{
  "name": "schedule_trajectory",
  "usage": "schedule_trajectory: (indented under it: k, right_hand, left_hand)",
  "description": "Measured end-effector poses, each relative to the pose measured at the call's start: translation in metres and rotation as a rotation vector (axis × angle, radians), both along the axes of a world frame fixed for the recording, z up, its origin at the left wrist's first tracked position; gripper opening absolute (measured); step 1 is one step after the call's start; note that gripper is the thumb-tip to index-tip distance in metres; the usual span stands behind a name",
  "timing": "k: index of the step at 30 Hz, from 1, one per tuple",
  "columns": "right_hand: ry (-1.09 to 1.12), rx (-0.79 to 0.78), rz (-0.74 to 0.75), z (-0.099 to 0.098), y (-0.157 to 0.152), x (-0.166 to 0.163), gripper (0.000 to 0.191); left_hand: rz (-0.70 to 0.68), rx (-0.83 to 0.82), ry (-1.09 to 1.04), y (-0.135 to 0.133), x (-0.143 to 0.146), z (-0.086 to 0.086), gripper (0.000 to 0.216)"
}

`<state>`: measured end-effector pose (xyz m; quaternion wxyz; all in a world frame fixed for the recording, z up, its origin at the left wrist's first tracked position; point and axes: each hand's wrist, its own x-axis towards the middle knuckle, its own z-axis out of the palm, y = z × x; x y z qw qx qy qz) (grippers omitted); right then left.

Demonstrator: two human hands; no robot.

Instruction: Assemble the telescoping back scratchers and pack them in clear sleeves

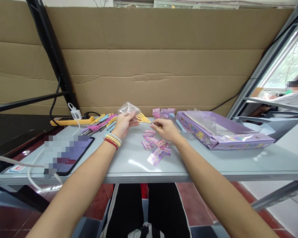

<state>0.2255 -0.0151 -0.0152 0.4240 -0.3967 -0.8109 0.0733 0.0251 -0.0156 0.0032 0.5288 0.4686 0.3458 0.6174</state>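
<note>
My left hand is closed on a clear plastic bag, which stands up beyond the fingers. Pinched in my right hand is a back scratcher by its dark shaft, its yellow claw head pointing left at the bag's mouth. Whether the claw tips are inside the bag I cannot tell. Below the hands lie several small pink and purple printed cards. More back scratchers in pink, yellow and blue are piled left of my left hand. Behind my right hand a bagged blue piece rests on the table.
A purple open box with clear plastic bags on it stands at the right of the grey table. On the left lie a phone, a white charger with its cable and a yellow case. A cardboard wall closes the back.
</note>
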Motion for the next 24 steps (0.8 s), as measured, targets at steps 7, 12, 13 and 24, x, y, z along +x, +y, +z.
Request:
schedule_trajectory:
  k: [7, 12, 13, 24]
  right_hand:
    - [0.028, 0.076, -0.067, -0.001, 0.000, -0.002, 0.022]
    - [0.049, 0.068, -0.013, 0.001, -0.004, -0.002, 0.024]
    - [0.041, 0.061, 0.009, 0.001, -0.004, -0.002, 0.025]
    - [0.044, 0.025, -0.046, -0.002, 0.004, 0.003, 0.028]
  left_hand:
    - [0.213, 0.018, -0.070, 0.005, 0.003, -0.002, 0.022]
    - [0.231, -0.006, -0.099, 0.007, -0.003, 0.001, 0.023]
    - [0.215, -0.010, -0.087, 0.007, -0.003, 0.001, 0.021]
    - [0.010, 0.024, -0.051, 0.003, -0.006, 0.001, 0.023]
